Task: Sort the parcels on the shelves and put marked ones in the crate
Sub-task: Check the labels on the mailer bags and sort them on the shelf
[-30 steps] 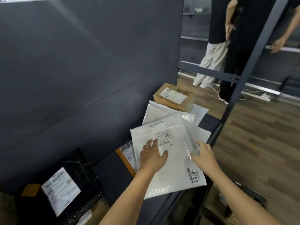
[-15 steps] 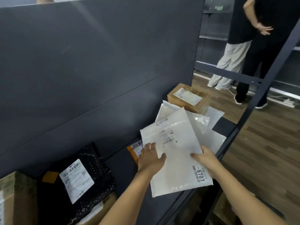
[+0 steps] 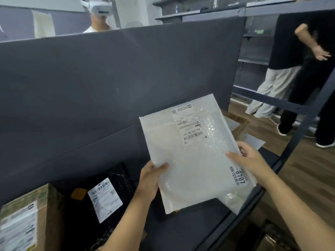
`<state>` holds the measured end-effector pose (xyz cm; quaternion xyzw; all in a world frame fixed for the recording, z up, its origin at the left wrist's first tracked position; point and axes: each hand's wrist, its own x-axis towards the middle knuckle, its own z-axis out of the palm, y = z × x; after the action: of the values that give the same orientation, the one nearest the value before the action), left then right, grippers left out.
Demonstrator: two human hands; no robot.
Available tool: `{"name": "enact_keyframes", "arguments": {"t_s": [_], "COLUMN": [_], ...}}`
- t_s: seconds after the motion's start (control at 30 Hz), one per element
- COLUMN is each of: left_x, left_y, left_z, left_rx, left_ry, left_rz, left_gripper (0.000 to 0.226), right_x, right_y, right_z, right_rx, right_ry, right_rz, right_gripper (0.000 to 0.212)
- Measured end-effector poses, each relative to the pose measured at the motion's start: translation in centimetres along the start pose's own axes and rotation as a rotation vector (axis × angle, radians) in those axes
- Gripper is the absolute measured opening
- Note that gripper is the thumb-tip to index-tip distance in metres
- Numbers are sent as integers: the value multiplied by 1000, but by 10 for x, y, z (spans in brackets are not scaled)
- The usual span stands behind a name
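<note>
Hands, left (image 3: 147, 180) & right (image 3: 251, 160), clamp flat white bubble mailer (image 3: 192, 156) w/ glossy, dimpled film

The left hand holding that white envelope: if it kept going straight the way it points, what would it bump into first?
Probably the dark grey back panel of the shelf. The left hand points up and away, gripping the white bubble mailer; nothing else appears to lie between, though depth is unclear.
</note>
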<state>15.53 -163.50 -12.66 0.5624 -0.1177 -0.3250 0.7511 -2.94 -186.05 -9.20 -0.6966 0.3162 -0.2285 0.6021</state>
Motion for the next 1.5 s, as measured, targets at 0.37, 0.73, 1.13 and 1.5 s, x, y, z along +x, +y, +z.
{"name": "enact_keyframes", "arguments": {"t_s": [0.37,0.73,1.13,1.5], "left_x": [-34,-51,-46,-74], "left_y": [-3,38,127,90], "left_z": [42,-49,-60,-80], "left_rx": [-450,-274,971,235], "left_ry": [114,415,40,234], "left_rz": [61,102,142,206], "left_gripper": [42,14,42,25], "right_x": [-43,-11,21,4], "right_y": [22,-36,-97,-50], "right_z": [81,-17,13,78], "right_rx": [607,218,-397,337], "right_ry": [-240,-185,-606,-509], "right_rz": [80,-24,-53,2], "right_gripper": [63,86,45,97]}}
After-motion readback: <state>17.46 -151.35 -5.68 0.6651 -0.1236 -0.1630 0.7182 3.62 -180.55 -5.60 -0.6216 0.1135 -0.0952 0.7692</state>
